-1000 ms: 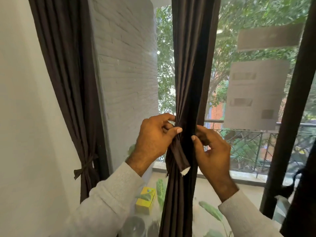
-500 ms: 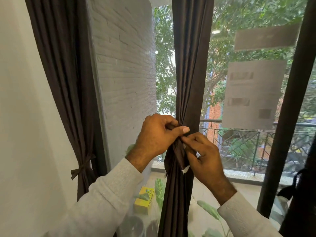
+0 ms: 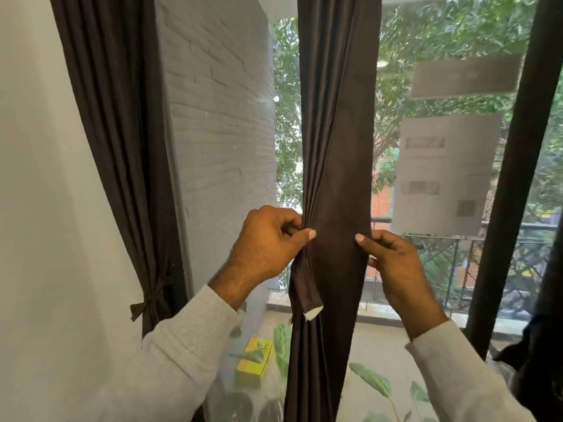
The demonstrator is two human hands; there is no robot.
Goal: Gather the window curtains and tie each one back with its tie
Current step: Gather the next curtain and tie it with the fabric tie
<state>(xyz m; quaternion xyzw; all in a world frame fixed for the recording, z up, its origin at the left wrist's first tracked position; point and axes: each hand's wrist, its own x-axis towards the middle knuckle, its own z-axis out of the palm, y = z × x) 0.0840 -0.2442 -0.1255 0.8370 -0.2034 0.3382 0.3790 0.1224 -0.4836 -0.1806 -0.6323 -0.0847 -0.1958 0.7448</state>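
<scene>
Your left hand [image 3: 268, 242] is clenched on the left edge of the middle curtain [image 3: 335, 147], thumb pressed over the gathered pleats and over the top of the tie [image 3: 304, 287], a flat dark strip whose loose end with a pale tip hangs straight down just below that grip. Your right hand [image 3: 393, 263] pinches the opposite edge of the same bundle, thumb on the front, the fingers curled round behind where you cannot see them. The curtain hangs between your two grips, its long axis vertical, running from above the frame down past your sleeves. The tie's free end runs the same way and points at the floor, so it is not yet wrapped across the bundle.

The risk from here, as I judge it, is that the bundle spreads. If you ease your right grip to reach for the tie, the folds on that side may fan out again. If your left thumb slips, the tie may drop out of reach. Whether the tie's other end is already round the back cannot be told. A knot pulled askew would also sag, unlike the bow on the left curtain [image 3: 122, 147], well away to the left of your left grip, already tied back with its own tie [image 3: 150, 303].
</scene>
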